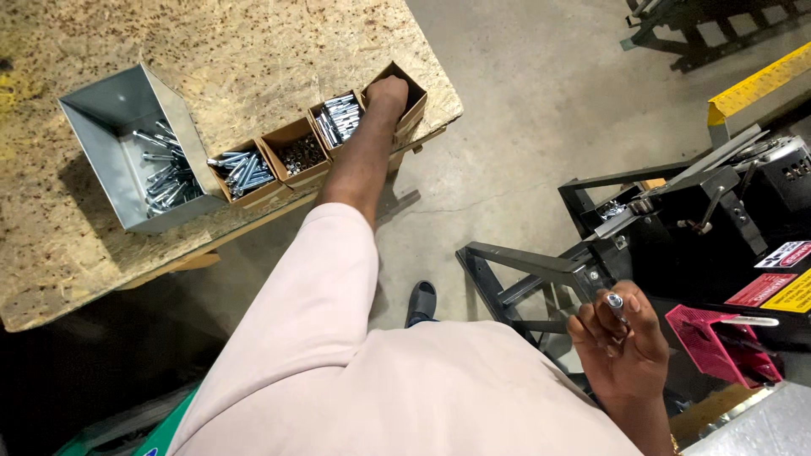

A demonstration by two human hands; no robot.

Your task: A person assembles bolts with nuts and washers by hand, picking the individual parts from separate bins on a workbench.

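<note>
At the upper left of the frame, your chipboard worktop [253, 42] carries an open grey metal bin [127, 135] with long silver bolts lying in its bottom. Just right of it, touching in a slanted row along the worktop's edge, sit four small cardboard boxes: the first box [243, 173] holds bolts, the second box [296, 152] dark small parts, the third box [338, 118] more silver bolts. Your left hand [387, 91] is dipped into the fourth box [404, 101] at the worktop's corner; its fingers are hidden inside, so I cannot tell how they stand. Your pale pink sleeve [321, 304] crosses the middle. At the lower right, your right hand [621, 333] is closed around a silver bolt [615, 301], head up, just in front of a black metal frame [591, 253] and a pink plastic part [714, 338].
</note>
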